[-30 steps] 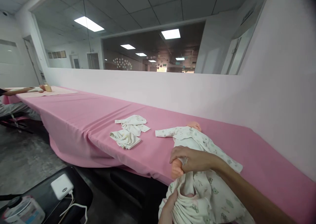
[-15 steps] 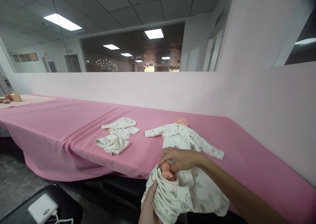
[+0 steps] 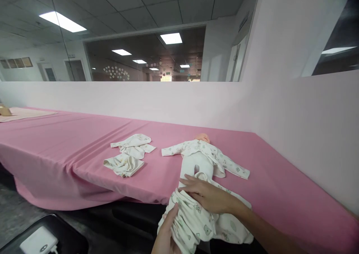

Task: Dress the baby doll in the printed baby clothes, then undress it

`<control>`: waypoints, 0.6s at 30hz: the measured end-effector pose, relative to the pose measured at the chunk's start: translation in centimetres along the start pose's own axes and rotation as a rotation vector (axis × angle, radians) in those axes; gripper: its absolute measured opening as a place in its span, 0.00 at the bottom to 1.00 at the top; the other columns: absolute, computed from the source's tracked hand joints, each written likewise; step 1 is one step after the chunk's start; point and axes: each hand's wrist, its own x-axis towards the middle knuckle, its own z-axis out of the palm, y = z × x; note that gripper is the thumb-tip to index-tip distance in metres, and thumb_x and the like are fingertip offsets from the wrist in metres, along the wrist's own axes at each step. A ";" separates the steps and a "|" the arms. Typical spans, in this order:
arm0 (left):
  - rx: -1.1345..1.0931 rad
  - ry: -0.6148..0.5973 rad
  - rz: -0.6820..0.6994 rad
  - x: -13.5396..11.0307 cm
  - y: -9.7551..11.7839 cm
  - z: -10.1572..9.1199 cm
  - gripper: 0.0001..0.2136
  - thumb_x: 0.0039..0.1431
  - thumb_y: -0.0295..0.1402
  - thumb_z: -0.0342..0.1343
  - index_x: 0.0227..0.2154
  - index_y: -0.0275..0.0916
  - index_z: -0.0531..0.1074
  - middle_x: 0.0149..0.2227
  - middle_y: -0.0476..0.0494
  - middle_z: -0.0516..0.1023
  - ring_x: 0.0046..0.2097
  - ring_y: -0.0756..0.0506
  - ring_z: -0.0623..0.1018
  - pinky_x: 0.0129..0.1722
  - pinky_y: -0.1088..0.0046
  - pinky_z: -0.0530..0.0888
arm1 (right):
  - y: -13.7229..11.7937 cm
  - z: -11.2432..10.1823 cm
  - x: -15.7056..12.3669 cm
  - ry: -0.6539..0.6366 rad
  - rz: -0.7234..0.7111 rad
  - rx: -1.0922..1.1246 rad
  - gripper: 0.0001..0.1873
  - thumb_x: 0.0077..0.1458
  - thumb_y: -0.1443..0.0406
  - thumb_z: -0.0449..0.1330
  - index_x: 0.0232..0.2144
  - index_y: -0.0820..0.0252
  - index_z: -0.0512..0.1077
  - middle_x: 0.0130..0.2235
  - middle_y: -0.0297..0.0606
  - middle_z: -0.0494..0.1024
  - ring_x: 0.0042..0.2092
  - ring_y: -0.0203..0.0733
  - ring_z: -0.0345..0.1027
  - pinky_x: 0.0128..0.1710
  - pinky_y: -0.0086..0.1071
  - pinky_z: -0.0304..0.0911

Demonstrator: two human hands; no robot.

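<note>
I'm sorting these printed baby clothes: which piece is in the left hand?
The bunched printed pants nearest the camera; the jacket and loose clothes lie farther back, untouched.

The left hand (image 3: 166, 229) grips a bunched printed garment (image 3: 193, 221); the right hand (image 3: 203, 195) touches it also. A dressed doll (image 3: 196, 160) lies on the pink-covered table (image 3: 92, 138), with small clothes (image 3: 125, 166) at the left.
</note>
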 end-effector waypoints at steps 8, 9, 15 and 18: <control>0.007 -0.201 -0.034 0.1 0.3 1.2 0.20 0.62 0.40 0.52 0.52 0.35 0.72 0.44 0.36 0.80 0.51 0.38 0.77 0.56 0.59 0.67 | -3.4 4.2 -1.3 0.185 0.184 -0.089 0.31 0.50 0.59 0.59 0.58 0.54 0.63 0.57 0.44 0.68 0.57 0.54 0.60 0.56 0.44 0.58; 0.005 -0.230 -0.037 0.2 0.4 1.2 0.20 0.62 0.41 0.52 0.51 0.34 0.73 0.45 0.36 0.80 0.52 0.37 0.76 0.58 0.59 0.66 | -3.1 5.3 -1.2 0.179 0.175 -0.196 0.36 0.47 0.62 0.60 0.60 0.57 0.60 0.60 0.48 0.64 0.59 0.58 0.56 0.57 0.47 0.56; 0.029 -0.318 -0.048 0.8 0.5 0.4 0.18 0.63 0.40 0.51 0.50 0.35 0.74 0.47 0.38 0.79 0.57 0.38 0.72 0.62 0.59 0.59 | -0.6 9.4 0.3 0.319 0.068 -0.672 0.35 0.47 0.71 0.56 0.60 0.68 0.59 0.57 0.60 0.66 0.53 0.63 0.64 0.51 0.52 0.61; 0.024 -0.279 -0.041 0.8 0.3 0.4 0.18 0.63 0.39 0.51 0.50 0.36 0.73 0.45 0.39 0.79 0.56 0.39 0.73 0.61 0.61 0.61 | -0.7 9.3 0.9 0.343 0.050 -0.762 0.27 0.49 0.73 0.53 0.54 0.67 0.66 0.50 0.57 0.73 0.47 0.60 0.68 0.46 0.49 0.64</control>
